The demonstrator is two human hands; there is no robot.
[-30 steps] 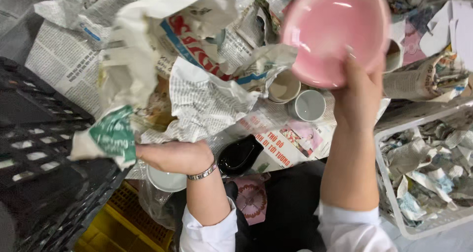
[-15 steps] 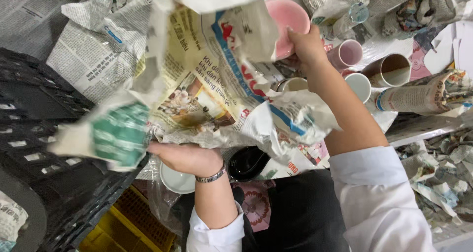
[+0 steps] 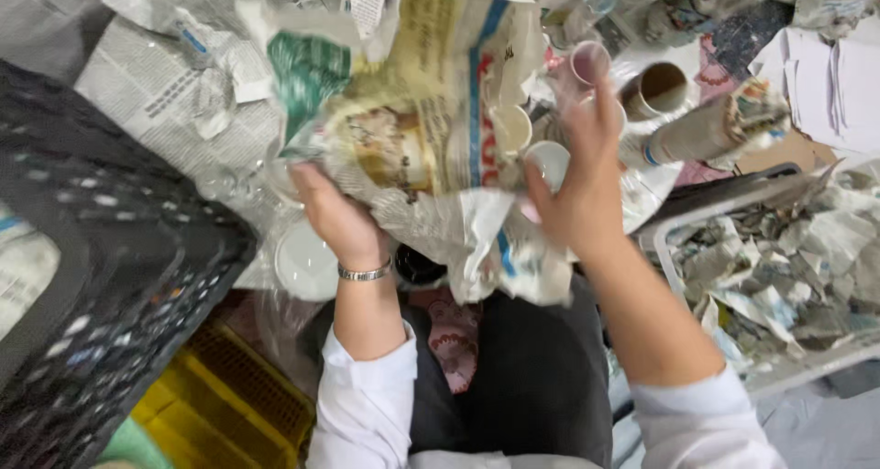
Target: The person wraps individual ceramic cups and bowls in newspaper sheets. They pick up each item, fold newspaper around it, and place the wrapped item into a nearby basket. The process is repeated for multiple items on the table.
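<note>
A large crumpled newspaper sheet (image 3: 431, 148) is bunched up over my lap. My left hand (image 3: 337, 220), with a metal bracelet at the wrist, grips its lower left part from beneath. Fingers pointing away from me, my right hand (image 3: 579, 187) clasps the sheet's right side. The pink bowl I held earlier is out of sight; whether it lies inside the paper I cannot tell. Just beyond my right hand stand several small cups, among them a pink cup (image 3: 587, 64), a white cup (image 3: 550, 162) and a brown-lined cup (image 3: 665, 86).
A black plastic crate (image 3: 92, 276) fills the left side, with a yellow crate (image 3: 229, 396) below it. A white tray (image 3: 779, 377) of crumpled newspaper sits at the right. A paper-wrapped bundle (image 3: 724, 125), a white dish (image 3: 307, 263) and flat newspaper sheets (image 3: 156, 93) lie around.
My right hand lowered the pink bowl from up high into the newspaper, where it vanished. Both hands have since gathered the sheet closer to my lap.
</note>
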